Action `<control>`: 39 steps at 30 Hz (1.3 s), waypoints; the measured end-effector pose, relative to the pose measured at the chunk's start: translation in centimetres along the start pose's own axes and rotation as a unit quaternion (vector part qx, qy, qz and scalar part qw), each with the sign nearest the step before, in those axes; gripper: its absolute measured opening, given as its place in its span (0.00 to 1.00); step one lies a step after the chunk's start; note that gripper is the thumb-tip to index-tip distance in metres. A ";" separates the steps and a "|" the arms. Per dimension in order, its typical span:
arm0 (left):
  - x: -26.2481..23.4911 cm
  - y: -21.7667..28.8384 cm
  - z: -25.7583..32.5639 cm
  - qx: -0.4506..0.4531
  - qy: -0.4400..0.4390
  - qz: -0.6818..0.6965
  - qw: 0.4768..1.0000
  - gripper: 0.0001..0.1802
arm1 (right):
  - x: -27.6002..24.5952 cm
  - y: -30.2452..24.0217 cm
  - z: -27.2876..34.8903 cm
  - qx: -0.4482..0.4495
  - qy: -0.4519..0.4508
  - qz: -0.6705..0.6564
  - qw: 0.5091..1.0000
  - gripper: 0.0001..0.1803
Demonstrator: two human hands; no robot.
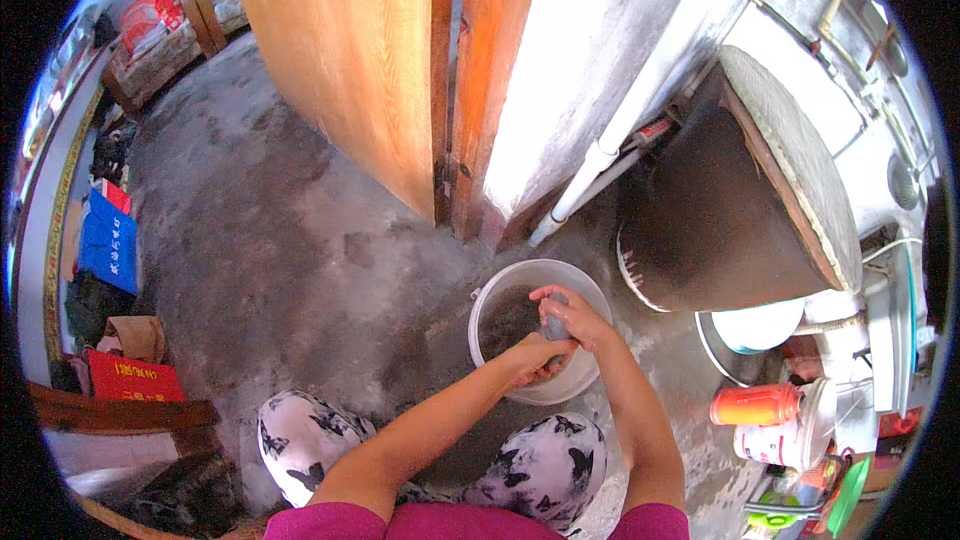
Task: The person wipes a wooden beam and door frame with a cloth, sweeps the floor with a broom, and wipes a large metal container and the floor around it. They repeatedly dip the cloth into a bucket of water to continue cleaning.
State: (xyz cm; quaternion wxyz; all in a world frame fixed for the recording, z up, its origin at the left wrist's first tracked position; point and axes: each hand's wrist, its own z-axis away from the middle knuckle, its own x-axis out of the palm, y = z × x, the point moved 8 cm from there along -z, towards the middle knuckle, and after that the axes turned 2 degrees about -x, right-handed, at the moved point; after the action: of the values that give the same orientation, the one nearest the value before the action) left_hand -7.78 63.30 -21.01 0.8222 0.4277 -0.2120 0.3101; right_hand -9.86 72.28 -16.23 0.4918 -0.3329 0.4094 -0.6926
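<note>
Clearance about the round bucket (530, 275): leftward, the grey floor (270, 190) offers a broad path — bounded at far left by a blue bag (108, 242); ahead, the wooden door (350, 60) and white pipe (605, 155) block passage; rightward, a large dark vat-shaped structure (725, 220) stands near; on the near side, the person's knees (545, 465) narrow access; left hand (535, 355) and right hand (575, 318) crowd the mouth — its left part offers room.

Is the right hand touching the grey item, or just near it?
Touching. The head view shows it: the right hand is closed around the grey item, with no gap between them.
</note>
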 end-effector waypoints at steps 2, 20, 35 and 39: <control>0.0 -0.3 -0.2 0.012 0.064 -0.035 0.997 0.15 | -0.4 1.3 -0.2 -0.010 0.005 0.034 0.999 0.13; 1.8 1.2 1.0 -0.053 -0.097 0.186 0.976 0.20 | 0.6 -0.9 2.5 -0.095 -0.062 -0.298 0.948 0.29; 4.7 2.1 2.6 -0.031 -0.163 0.094 0.982 0.13 | -0.7 -4.6 3.5 -0.127 -0.005 -0.124 0.984 0.27; 3.7 1.6 2.0 -0.002 -0.071 -0.008 0.997 0.14 | 0.1 -4.3 3.8 -0.086 0.018 -0.074 0.993 0.18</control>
State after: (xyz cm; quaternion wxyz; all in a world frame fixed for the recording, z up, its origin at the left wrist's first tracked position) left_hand -6.42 63.55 -16.77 0.8085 0.4488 -0.2667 0.2717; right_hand -8.40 72.01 -10.71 0.4013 -0.3912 0.4506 -0.6949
